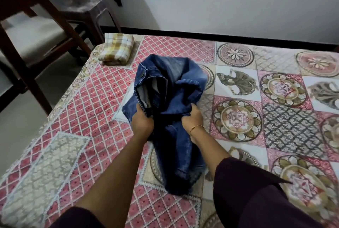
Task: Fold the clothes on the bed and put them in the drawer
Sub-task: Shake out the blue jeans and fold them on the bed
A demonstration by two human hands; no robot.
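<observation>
A pair of dark blue jeans (pixel 170 88) lies bunched in the middle of the bed, its waistband turned up and open toward me. My left hand (pixel 142 119) grips the denim at the left side of the waist. My right hand (pixel 192 118), with a thin gold bangle at the wrist, grips the bunched fabric on the right. The legs of the jeans trail back toward me between my forearms. A folded yellow-and-white checked cloth (pixel 117 49) sits at the bed's far left corner.
The bed carries a patterned pink, cream and grey cover (pixel 275 99). A dark wooden chair (pixel 31 31) and a brown plastic stool (pixel 86 8) stand on the floor to the left. A white wall runs behind the bed. No drawer is in view.
</observation>
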